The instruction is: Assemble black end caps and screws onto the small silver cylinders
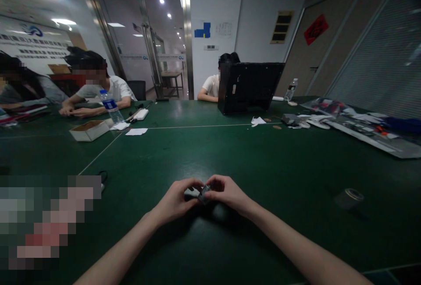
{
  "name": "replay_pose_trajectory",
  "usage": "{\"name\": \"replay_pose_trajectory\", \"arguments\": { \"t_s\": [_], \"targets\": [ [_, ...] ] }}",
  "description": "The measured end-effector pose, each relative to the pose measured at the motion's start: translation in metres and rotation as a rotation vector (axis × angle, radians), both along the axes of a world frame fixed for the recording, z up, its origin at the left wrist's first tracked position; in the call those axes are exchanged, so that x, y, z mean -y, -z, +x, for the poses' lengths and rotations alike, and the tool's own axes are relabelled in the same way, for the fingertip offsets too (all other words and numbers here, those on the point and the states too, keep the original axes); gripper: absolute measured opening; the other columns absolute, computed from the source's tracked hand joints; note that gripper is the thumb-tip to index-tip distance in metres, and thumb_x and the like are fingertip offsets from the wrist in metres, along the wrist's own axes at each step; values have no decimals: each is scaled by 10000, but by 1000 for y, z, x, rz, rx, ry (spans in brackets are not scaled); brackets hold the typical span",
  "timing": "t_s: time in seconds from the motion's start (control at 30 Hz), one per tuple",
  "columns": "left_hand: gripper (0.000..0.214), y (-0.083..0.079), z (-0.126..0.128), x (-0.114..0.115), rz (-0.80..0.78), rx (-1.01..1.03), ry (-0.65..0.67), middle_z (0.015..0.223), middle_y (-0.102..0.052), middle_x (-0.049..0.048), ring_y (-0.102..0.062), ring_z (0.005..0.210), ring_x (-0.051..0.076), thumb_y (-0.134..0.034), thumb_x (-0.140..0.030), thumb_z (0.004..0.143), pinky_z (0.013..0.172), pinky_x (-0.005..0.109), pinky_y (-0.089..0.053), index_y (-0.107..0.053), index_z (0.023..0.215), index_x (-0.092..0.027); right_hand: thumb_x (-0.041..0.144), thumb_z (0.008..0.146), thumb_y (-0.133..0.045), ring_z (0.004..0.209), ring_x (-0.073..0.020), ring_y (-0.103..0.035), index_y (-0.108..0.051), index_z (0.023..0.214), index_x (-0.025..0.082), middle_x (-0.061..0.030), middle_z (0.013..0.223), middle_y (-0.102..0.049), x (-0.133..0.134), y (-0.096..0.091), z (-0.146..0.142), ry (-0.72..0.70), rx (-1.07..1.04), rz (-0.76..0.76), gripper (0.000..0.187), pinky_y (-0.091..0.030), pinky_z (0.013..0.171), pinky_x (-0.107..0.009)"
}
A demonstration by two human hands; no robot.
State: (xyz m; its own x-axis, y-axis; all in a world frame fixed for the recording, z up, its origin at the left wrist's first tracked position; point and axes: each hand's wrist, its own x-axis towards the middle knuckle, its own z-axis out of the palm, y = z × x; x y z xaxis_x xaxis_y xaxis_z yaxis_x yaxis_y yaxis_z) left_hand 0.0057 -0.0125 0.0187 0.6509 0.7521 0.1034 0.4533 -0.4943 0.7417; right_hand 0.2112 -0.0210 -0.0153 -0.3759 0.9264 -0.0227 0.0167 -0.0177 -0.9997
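Both hands meet low in the middle of the head view, just above the green table. My right hand (226, 193) pinches a small dark-grey block-like piece (204, 194) between thumb and fingers. On the other side, my left hand (176, 199) is curled with its thumb and fingertips against the same piece. A pale patch shows in the gap inside the left fingers; whether it belongs to the piece I cannot tell. Fingers cover much of the piece, and its exact kind is too small and dim to make out.
A dark cylinder (349, 199) stands on the green table (263, 162) at right. Farther off are an open white box (90, 130), a water bottle (111, 106), a black case (251, 87) and a cluttered board (378, 133). Other people sit around the table; a blurred area covers the lower left.
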Motion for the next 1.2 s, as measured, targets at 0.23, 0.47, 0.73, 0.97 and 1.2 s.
{"name": "replay_pose_trajectory", "arguments": {
  "t_s": [0.23, 0.47, 0.73, 0.97, 1.2],
  "targets": [
    [313, 2, 0, -1, -14, 7, -2, 1047, -648, 41, -610, 976, 194, -695, -216, 755, 889, 311, -468, -589, 1048, -189, 220, 696, -698, 701, -136, -579, -639, 926, 170, -20, 824, -646, 6, 2, -4, 16, 441, 449, 243, -441, 634, -244],
    [279, -1, 3, 1, -87, 41, -6, 1026, -656, 41, -619, 955, 187, -676, -238, 777, 864, 306, -484, -573, 1030, -180, 256, 741, -670, 802, -170, -609, -574, 989, 178, -48, 921, -655, 9, 1, -6, 16, 530, 523, 277, -460, 705, -265],
    [291, 2, 4, -1, -58, -46, -7, 1056, -659, 53, -604, 973, 213, -635, -246, 799, 880, 322, -457, -613, 1082, -180, 171, 748, -627, 841, -184, -619, -518, 1062, 187, -62, 968, -653, 10, 0, -3, -58, 491, 518, 333, -478, 746, -285],
    [287, 1, 4, -1, -9, -38, 6, 1056, -658, 52, -605, 962, 193, -604, -226, 827, 873, 297, -460, -588, 1111, -185, 225, 745, -653, 831, -178, -582, -550, 1098, 196, -60, 990, -621, 11, -13, 2, -78, 501, 575, 369, -471, 745, -299],
    [239, 5, 2, -1, 43, -78, 22, 1024, -660, 59, -603, 932, 198, -568, -258, 852, 834, 285, -459, -604, 1073, -174, 254, 836, -568, 771, -139, -566, -627, 954, 191, -49, 938, -603, 9, -11, -3, 33, 468, 571, 146, -470, 706, -270]
  ]
}}
